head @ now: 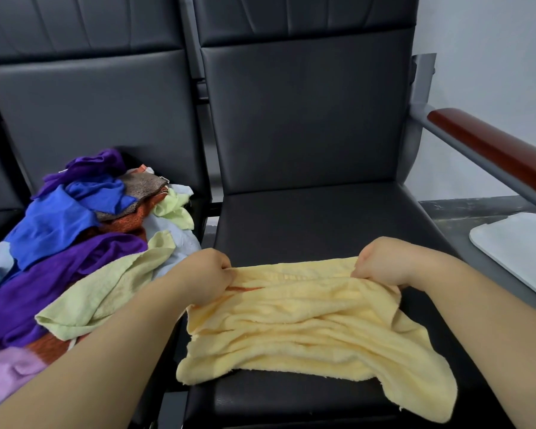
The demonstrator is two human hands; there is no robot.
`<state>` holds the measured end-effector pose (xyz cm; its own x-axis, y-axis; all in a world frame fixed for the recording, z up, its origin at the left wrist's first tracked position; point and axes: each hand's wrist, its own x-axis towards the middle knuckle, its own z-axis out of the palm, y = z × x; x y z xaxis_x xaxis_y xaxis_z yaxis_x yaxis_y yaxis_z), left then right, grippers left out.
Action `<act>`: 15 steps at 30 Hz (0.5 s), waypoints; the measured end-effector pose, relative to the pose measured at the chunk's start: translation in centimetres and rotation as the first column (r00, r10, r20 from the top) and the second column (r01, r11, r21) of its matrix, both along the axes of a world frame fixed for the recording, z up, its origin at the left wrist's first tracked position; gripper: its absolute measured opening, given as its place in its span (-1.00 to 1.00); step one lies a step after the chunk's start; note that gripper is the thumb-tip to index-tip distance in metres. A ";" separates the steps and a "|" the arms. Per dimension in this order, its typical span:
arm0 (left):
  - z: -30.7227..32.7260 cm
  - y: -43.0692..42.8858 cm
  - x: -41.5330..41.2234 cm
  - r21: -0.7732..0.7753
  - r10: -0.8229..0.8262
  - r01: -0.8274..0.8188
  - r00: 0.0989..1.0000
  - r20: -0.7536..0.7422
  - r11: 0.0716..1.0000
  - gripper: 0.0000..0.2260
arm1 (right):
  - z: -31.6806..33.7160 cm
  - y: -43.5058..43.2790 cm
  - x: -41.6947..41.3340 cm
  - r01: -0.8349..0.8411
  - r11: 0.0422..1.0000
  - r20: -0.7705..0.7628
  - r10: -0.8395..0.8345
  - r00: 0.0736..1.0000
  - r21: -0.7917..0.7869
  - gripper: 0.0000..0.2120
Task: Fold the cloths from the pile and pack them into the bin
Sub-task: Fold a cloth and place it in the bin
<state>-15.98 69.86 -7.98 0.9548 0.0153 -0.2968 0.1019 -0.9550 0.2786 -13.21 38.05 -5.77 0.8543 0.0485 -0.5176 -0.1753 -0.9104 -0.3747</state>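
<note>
While both hands pinch its far edge, left hand (pixel 206 275) and right hand (pixel 384 261), the pale yellow cloth (pixel 307 329) lies rumpled on the black seat (pixel 322 218); the pile (pixel 75 243) sits left.

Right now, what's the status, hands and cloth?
Left hand and right hand each grip the far edge of the yellow towel. Towel rumpled on the black seat, unfolded. Cloth pile on the neighbouring seat, left.
</note>
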 end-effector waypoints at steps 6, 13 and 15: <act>-0.3 0.4 0.5 0.017 0.065 -0.065 0.998 0.007 0.998 -0.81 | -0.2 0.1 0.4 0.077 0.995 0.148 -0.086 0.985 0.068 -0.87; -0.6 0.7 0.9 0.024 0.096 -0.096 0.995 0.007 0.995 -0.87 | -1.2 0.5 1.5 0.181 0.983 0.170 -0.186 0.968 0.043 -0.64; -0.6 0.7 1.0 0.029 0.103 -0.103 0.995 0.006 0.994 -0.87 | -1.7 0.4 1.7 0.190 0.981 0.190 -0.191 0.963 0.027 -0.66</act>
<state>-14.99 70.53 -8.63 0.9490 0.1220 -0.2908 0.1989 -0.9472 0.2516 -11.48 38.46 -7.47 0.9308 -0.1212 -0.3448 -0.2700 -0.8638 -0.4254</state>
